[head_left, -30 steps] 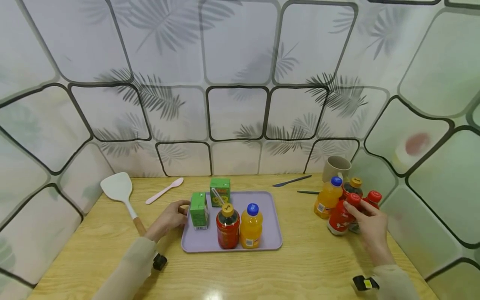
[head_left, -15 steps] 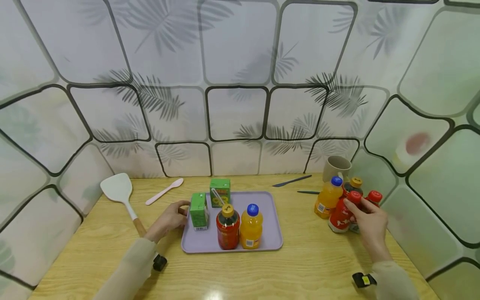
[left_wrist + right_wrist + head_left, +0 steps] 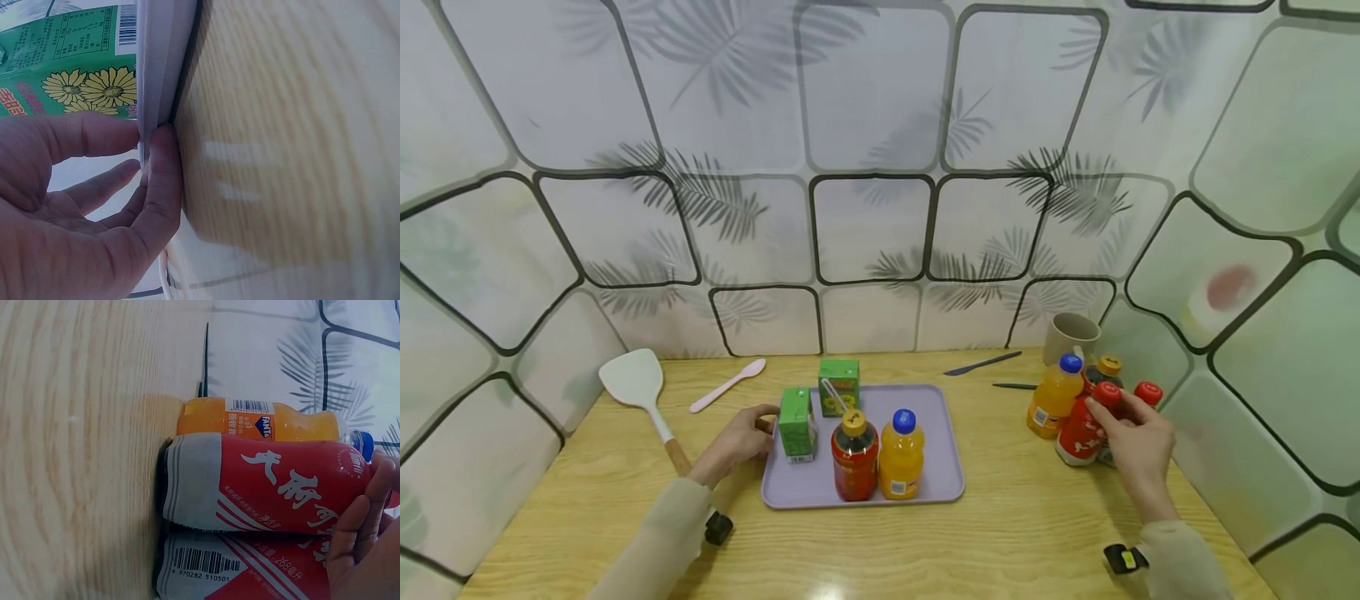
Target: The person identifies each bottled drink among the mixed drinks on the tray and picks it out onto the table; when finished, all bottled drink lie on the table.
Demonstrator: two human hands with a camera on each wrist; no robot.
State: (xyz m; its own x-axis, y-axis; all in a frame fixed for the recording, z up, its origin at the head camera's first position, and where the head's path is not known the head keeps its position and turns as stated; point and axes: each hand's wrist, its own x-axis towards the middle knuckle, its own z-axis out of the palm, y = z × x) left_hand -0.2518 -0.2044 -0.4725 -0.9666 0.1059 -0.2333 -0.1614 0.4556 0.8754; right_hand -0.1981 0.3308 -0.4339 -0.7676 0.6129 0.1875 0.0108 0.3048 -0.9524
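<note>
At the left side of a lilac tray [image 3: 934,442], my left hand [image 3: 741,437] pinches the rim between thumb and fingers. Standing on that tray are two green drink cartons [image 3: 796,429], a dark bottle with a gold cap and red label [image 3: 855,467], and an orange soda bottle [image 3: 901,460] capped in blue. Over on the right, my right hand [image 3: 1138,442] grips a red-and-white cola bottle [image 3: 269,484] near its red cap. A second red cola bottle [image 3: 250,569] stands beside it, partly hidden. Another orange soda bottle [image 3: 1049,408] and a gold-capped bottle [image 3: 1108,367] stand close by.
A beige mug [image 3: 1070,335] stands behind the right bottles. Along the back lie a dark knife [image 3: 985,362], a dark thin utensil [image 3: 1015,386] and a pink spoon [image 3: 727,386]. A white spatula [image 3: 636,383] with a wooden handle lies at left. Patterned curtains surround the wooden table.
The held cola bottle has shifted very slightly away from me and stands a little straighter, with the right hand still on it. The left hand stays at the tray's rim.
</note>
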